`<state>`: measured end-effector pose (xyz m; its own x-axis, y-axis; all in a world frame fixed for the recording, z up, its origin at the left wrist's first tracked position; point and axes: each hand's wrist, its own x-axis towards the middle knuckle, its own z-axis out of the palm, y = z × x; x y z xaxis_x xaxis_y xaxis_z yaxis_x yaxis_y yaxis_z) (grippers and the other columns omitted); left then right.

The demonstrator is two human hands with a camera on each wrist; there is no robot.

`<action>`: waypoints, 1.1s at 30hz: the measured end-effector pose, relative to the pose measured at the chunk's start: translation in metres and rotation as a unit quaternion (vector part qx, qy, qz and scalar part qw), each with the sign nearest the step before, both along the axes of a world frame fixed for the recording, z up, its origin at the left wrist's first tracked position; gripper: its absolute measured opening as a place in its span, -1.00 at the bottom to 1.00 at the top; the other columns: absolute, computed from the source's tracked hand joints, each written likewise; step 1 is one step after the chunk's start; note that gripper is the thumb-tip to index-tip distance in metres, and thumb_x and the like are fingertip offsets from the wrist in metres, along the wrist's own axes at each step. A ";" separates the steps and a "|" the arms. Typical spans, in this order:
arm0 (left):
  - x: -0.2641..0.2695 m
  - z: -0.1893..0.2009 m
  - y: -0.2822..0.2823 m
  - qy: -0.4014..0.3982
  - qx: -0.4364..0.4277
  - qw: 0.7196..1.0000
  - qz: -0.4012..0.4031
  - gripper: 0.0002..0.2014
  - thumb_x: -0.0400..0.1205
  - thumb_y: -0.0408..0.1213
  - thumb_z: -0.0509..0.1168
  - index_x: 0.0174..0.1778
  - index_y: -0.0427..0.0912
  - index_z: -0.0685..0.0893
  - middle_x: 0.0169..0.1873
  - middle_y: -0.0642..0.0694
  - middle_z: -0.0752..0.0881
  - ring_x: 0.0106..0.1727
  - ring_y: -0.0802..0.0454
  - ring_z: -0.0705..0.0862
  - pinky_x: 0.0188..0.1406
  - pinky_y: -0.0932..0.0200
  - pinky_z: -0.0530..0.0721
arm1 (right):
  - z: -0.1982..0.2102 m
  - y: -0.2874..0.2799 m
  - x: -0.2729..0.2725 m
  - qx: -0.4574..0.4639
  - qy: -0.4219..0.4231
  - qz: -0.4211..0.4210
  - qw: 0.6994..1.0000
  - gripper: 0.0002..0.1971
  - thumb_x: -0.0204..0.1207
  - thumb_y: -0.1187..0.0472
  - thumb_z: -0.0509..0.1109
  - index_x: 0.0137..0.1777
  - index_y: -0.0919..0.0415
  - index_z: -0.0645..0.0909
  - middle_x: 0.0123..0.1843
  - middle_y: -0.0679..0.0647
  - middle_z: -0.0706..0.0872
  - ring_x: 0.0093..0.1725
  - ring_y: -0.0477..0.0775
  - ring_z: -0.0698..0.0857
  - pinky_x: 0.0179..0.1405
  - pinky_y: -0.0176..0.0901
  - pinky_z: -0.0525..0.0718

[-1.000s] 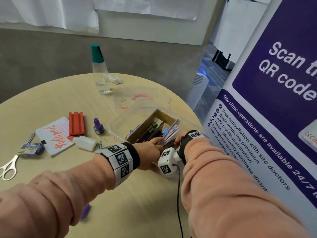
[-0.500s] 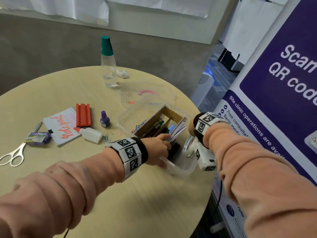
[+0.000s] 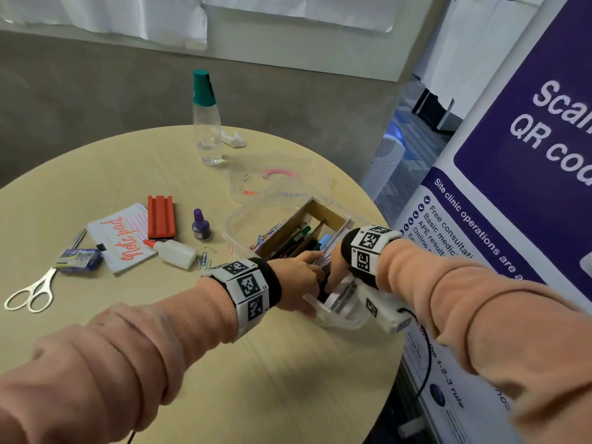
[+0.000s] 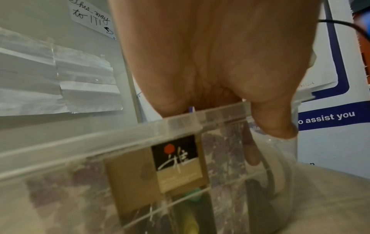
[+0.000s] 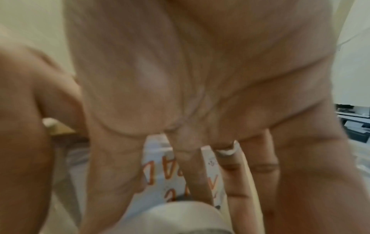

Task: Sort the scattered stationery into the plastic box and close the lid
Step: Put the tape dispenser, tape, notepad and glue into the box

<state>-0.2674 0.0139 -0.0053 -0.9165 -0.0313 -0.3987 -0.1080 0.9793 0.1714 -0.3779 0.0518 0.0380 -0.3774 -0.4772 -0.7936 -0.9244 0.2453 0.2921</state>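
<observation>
The clear plastic box (image 3: 241, 219) stands at the table's right edge with a cardboard divider (image 3: 315, 209), pens and notepads inside. My left hand (image 3: 298, 277) grips its near rim (image 4: 100, 142), fingers inside and thumb (image 4: 274, 123) on the outer wall. From the right, my right hand (image 3: 333, 267) reaches into the box. Its fingers (image 5: 200, 171) are straight and spread against a notepad with orange lettering (image 5: 158, 171). A white roll (image 5: 180, 215) lies just below them. The clear lid (image 3: 278, 177) with a pink handle lies flat behind the box.
Left of the box lie paper clips (image 3: 205, 257), a glue bottle (image 3: 174, 251), a purple ink bottle (image 3: 201, 224), a red block (image 3: 161, 216), a notepad (image 3: 121, 238), a blue packet (image 3: 80, 258) and scissors (image 3: 30, 293). A green-capped bottle (image 3: 206, 123) stands behind. A banner (image 3: 512, 187) stands close on the right.
My right arm swung out to the right beyond the table's edge, then came back, and its hand now reaches down into the box. The left hand stayed on the box's rim.
</observation>
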 end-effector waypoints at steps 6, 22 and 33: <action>0.000 0.001 0.000 0.008 0.016 1.000 0.004 -0.63 0.60 0.00 0.26 0.26 -0.08 0.66 0.49 0.00 0.41 0.64 -0.12 -0.15 0.61 -0.01 -0.07 | 0.003 0.012 -0.004 0.016 -0.035 0.072 0.997 -0.49 0.53 -0.06 0.34 0.40 0.21 0.51 0.23 0.15 0.65 0.14 0.09 0.60 -0.01 -0.21 0.54; 0.002 0.006 0.011 -0.018 0.033 0.999 0.029 -0.45 0.59 0.09 0.23 0.52 0.14 0.34 0.59 0.03 0.26 0.65 -0.10 -0.26 0.56 -0.28 -0.26 | 0.003 0.025 -0.009 -0.075 -0.073 0.125 0.987 -0.72 0.50 0.33 0.41 0.21 0.31 0.68 0.22 0.18 0.72 0.17 0.13 0.68 0.19 -0.14 0.60; 0.001 0.015 0.019 -0.054 0.004 0.998 0.034 -0.49 0.61 0.18 0.13 0.50 0.21 0.37 0.62 0.06 0.16 0.63 -0.15 -0.35 0.42 -0.41 -0.46 | -0.011 0.045 -0.025 -0.174 -0.192 -0.001 0.966 -0.79 0.51 0.07 0.39 0.05 0.11 0.74 0.00 0.02 0.76 -0.20 -0.19 0.59 -0.25 -0.42 0.48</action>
<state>-0.2667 0.0333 0.0096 -0.8644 -0.0886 -0.4949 -0.1928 0.9675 0.1636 -0.4031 0.0963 0.0267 -0.0887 -0.7397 -0.6671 -0.9476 0.2690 -0.1723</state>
